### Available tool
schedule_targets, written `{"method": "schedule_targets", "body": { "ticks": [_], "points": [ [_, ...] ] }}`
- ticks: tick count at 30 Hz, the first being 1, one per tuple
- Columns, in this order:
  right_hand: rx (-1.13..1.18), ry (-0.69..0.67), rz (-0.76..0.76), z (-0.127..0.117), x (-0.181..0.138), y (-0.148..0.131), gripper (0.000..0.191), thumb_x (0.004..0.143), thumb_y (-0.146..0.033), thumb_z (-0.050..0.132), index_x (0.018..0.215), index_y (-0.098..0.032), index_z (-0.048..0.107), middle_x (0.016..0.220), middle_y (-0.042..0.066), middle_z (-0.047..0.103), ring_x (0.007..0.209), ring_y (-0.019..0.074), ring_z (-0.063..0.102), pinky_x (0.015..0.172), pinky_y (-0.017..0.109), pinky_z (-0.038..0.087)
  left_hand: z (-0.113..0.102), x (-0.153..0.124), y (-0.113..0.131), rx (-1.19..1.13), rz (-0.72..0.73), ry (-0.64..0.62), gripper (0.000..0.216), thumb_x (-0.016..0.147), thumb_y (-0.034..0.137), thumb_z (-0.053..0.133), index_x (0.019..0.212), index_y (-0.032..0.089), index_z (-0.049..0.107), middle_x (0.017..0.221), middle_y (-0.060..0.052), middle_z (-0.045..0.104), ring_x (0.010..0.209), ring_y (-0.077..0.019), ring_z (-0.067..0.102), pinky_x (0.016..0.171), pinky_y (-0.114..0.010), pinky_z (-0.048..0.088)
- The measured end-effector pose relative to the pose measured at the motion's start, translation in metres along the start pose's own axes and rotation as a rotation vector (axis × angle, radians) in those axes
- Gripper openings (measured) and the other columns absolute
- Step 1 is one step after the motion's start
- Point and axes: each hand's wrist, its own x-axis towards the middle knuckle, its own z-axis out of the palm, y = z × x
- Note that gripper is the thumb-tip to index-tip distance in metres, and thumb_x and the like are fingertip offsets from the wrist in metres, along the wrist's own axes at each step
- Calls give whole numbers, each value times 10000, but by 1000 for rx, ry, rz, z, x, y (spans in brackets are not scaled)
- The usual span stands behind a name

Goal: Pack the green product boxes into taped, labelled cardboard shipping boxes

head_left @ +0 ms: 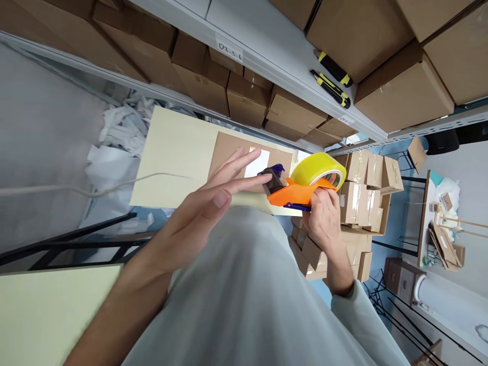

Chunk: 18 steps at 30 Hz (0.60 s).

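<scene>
My right hand (324, 216) is wrapped round the handle of an orange tape dispenser (295, 194). A roll of yellow tape (319, 169) sits on the dispenser, and its dark front end points left. My left hand (213, 195) is open, its fingers stretched out, with one fingertip at the dispenser's front end. Behind my hands, a flat brown cardboard piece (229, 147) with a white label (257, 165) lies on a pale yellow table (173, 152). The hands cover part of the cardboard.
A metal shelf (263, 48) with cardboard boxes (247, 101) runs along the table. Two yellow-and-black utility knives (331, 89) lie on it. Stacked boxes (358, 198) stand at the right. A white cable (114, 188) crosses the left side, near crumpled white paper (124, 129).
</scene>
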Motion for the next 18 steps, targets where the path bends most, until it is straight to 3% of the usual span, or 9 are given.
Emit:
{"method": "schedule_targets", "body": {
  "ticks": [6,12,18],
  "points": [
    [-44,-1,-36,-1,4,-4,544,1013,3,439,1515,-206,442,1209,115,739,1109,236,699,1111,440,512,-9,3,0,70,12,-171,615,1026,793,502,1285,358,852,1730,22,533,1724,-422,208,1417,-609,142],
    [-23,4,-72,-4,9,-8,566,998,28,432,1517,-197,448,1196,117,738,1071,239,699,1068,433,531,-7,9,4,-47,34,-123,614,1048,771,477,1160,331,890,1582,-55,684,1675,-400,358,1385,-621,264],
    [-31,0,-92,-4,10,-8,557,993,37,425,1512,-163,454,1189,129,744,1092,237,695,1070,429,522,-5,13,7,-103,-3,-63,598,971,810,594,1021,300,901,1403,-133,780,1566,-405,527,1288,-583,447]
  ]
}}
